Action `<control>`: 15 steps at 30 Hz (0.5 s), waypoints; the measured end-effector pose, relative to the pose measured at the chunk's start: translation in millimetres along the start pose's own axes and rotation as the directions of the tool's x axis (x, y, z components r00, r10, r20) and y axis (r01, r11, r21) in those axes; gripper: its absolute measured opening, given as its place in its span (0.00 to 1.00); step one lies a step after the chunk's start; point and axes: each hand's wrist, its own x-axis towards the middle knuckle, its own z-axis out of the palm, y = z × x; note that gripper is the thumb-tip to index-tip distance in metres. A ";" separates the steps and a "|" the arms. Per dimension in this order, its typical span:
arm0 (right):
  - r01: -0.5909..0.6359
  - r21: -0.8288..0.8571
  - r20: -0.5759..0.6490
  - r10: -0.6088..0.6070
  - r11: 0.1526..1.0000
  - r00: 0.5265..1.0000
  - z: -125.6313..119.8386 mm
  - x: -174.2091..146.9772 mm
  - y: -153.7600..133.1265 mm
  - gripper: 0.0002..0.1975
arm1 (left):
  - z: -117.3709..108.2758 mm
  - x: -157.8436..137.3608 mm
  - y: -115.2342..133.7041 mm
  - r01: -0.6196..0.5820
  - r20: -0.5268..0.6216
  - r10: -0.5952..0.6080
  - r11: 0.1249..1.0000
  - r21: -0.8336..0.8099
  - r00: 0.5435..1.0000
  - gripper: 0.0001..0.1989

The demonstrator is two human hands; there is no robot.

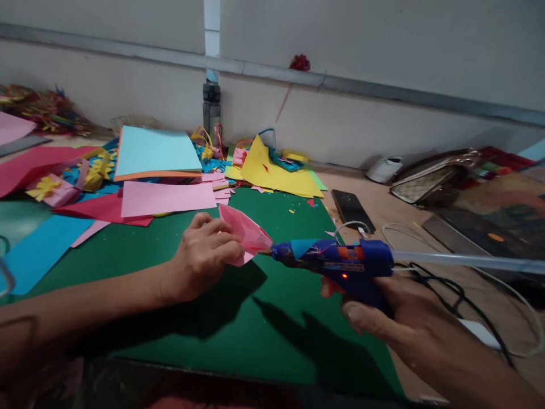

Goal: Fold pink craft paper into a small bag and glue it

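Observation:
My left hand (206,255) is closed on a folded piece of pink paper (247,230), held above the green mat. In my right hand (387,315) is a blue hot glue gun (327,255), its fingers wrapped round the handle and trigger. The gun's nozzle points left and meets the right edge of the pink paper; whether it touches or only overlaps it I cannot tell. A small orange light glows on the gun's side. From its back a long clear glue stick (460,261) sticks out to the right.
A green mat (170,329) covers the table. Pale blue sheets (157,152), a pink sheet (168,197) and yellow paper (272,173) lie along the back. To the right are a phone (352,210), a patterned bag (430,182), a laptop-like dark slab (472,238) and a black cable (451,289).

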 end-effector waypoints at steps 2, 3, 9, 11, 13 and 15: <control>-0.045 -0.031 0.039 0.046 0.998 0.998 0.8 -0.2 -1.1 0.20 | -2.1 0.5 0.8 -0.063 0.010 0.063 0.997 0.035 0.998 0.11; -0.059 -0.049 0.039 0.061 0.997 0.997 1.5 -0.1 -1.2 0.22 | -3.3 0.7 1.3 -0.086 0.021 0.085 0.995 0.053 0.996 0.11; -0.086 -0.088 0.012 0.088 0.992 0.996 9.1 -0.2 7.0 0.28 | -7.3 1.9 3.9 -0.165 0.067 0.158 0.980 0.111 0.985 0.07; -0.073 -0.082 -0.010 0.072 0.994 0.997 11.5 -0.5 11.3 0.25 | -7.5 2.0 4.6 -0.173 0.080 0.164 0.977 0.126 0.983 0.06; -0.046 -0.063 -0.014 0.046 0.997 0.999 12.8 -0.2 13.2 0.22 | -7.7 2.0 5.1 -0.174 0.092 0.162 0.976 0.134 0.982 0.05; -0.011 -0.028 0.003 0.011 1.000 1.000 12.9 1.1 11.9 0.19 | -7.8 1.7 5.3 -0.172 0.100 0.159 0.976 0.132 0.982 0.06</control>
